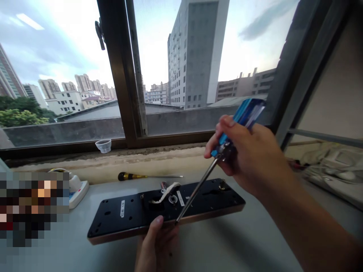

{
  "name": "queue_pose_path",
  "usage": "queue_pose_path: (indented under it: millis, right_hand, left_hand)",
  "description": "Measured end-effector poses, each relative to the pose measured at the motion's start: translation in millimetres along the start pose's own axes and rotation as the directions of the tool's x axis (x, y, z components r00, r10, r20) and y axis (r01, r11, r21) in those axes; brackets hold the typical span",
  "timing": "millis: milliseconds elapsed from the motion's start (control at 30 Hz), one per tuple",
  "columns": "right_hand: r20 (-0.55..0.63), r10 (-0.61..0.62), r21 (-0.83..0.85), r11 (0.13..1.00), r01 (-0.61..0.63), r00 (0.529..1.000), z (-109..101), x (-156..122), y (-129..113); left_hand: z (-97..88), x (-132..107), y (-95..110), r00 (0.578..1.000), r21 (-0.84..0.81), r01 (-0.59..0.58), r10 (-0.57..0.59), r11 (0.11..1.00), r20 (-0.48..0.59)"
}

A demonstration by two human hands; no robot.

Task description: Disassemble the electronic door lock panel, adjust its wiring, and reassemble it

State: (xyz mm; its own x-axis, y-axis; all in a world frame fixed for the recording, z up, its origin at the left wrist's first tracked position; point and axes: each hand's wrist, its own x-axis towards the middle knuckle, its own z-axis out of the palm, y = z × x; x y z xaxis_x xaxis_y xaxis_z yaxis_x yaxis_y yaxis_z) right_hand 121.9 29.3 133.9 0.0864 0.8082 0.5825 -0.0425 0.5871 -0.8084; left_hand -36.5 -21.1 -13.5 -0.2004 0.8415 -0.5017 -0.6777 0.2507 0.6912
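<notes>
My right hand (pixel 241 147) is closed around the blue, partly clear handle of a screwdriver (pixel 202 176). Its long metal shaft slants down to the left, and the tip is at the front edge of a long door lock panel (pixel 138 215), close to my left fingers. The panel's black back faces up, with a copper-coloured rim, a "CE 16" label and a white cable coming out of an opening. My left hand (pixel 154 241) grips the panel from below at the front edge, thumb against the rim; its other fingers are partly hidden. Whether the tip touches a screw cannot be seen.
A second screwdriver (pixel 138 176), yellow and black, lies behind the panel. On the window ledge stands a small clear plastic cup (pixel 103 145). A white power strip (pixel 81 194) is on the left, beside a blurred-out patch. Cables (pixel 320 170) lie at the right.
</notes>
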Motion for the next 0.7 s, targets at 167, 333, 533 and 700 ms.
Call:
queue_pose_path:
  millis: [167,333,533,700]
  right_hand:
    - [0.027,-0.068,-0.06,0.996,0.07,0.997,13,-1,3]
    - [0.029,-0.087,-0.073,0.993,0.089,0.996,17,0,5]
    - [0.039,-0.076,-0.104,0.991,0.079,0.996,18,1,9]
    - [0.04,-0.065,-0.11,0.992,0.069,0.997,19,-1,13]
  left_hand:
    - [4.1,3,-4,0.997,0.026,-0.07,0.07,0.997,-0.022]
    - [4.7,3,-5,0.996,0.03,-0.088,0.089,0.996,-0.027]
    - [8.2,-1,-4,0.996,0.028,-0.089,0.09,0.996,-0.024]
    - [6.5,0,-4,0.997,0.045,-0.074,0.075,0.996,-0.016]
